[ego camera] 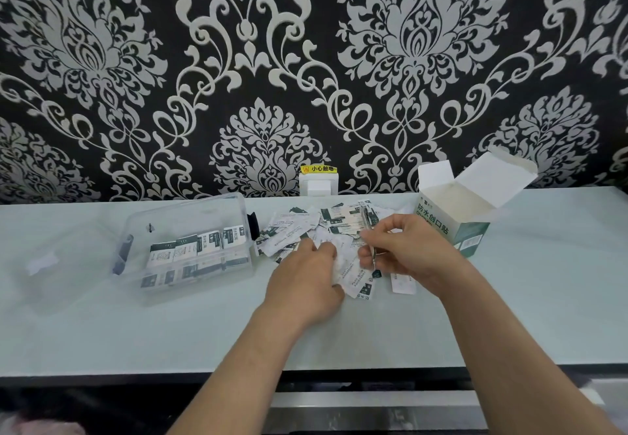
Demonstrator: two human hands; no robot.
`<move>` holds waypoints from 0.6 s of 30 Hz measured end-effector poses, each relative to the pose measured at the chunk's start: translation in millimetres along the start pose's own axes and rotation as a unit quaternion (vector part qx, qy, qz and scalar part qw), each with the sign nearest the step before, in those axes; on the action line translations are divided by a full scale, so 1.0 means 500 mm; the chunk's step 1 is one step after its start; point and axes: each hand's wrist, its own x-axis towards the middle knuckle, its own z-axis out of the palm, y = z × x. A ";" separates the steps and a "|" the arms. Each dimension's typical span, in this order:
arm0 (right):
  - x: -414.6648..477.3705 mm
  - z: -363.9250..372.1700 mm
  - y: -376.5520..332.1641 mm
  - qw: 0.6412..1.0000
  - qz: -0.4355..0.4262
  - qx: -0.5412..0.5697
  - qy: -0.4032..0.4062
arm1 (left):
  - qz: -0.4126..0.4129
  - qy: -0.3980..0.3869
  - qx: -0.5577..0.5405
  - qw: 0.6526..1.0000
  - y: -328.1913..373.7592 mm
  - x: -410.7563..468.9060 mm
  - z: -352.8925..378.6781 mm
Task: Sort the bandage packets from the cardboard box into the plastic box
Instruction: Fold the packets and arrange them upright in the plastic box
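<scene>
At the centre of the frame, on the pale table [136, 332], the loose bandage packets [299, 227] lie in a scattered heap, white with dark green printed ends, overlapping one another. The left hand [306, 275] lies on the lower edge of this heap, knuckles up. Its fingers are curled down and pinch a single packet [356, 280], which sticks out toward the lower right between the two hands. The right hand [407, 251], just right of centre, has thumb and fingers pressed together round metal tweezers [369, 241], held nearly upright with the tips pointing up over the heap; whether the tips hold anything cannot be told. Just below this hand another stray packet [402, 285] lies flat on the table. At left centre is the clear plastic box [238, 264], its lid open, with sorted packets [197, 247] standing in a neat row inside. At right centre is the cardboard box [455, 227], white and green with printed characters, standing upright with its top flaps open. Behind the heap a white wall socket [317, 186] with a yellow warning label [318, 169] sits on the black and silver damask wallpaper [102, 60].
</scene>
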 end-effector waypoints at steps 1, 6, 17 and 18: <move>0.001 -0.003 0.002 1.000 0.004 -0.005 0.002 | -0.001 -0.001 -0.011 1.000 -0.001 0.002 -0.002; 0.009 -0.023 0.006 0.998 0.005 -0.029 0.048 | -0.013 0.023 -0.083 0.996 -0.022 0.009 -0.024; 0.011 -0.019 0.016 0.999 0.017 0.022 0.043 | -0.003 0.045 0.013 0.999 0.033 0.025 0.034; 0.012 -0.019 0.016 0.998 0.024 0.035 0.037 | -0.007 0.051 0.014 0.999 0.034 0.027 0.035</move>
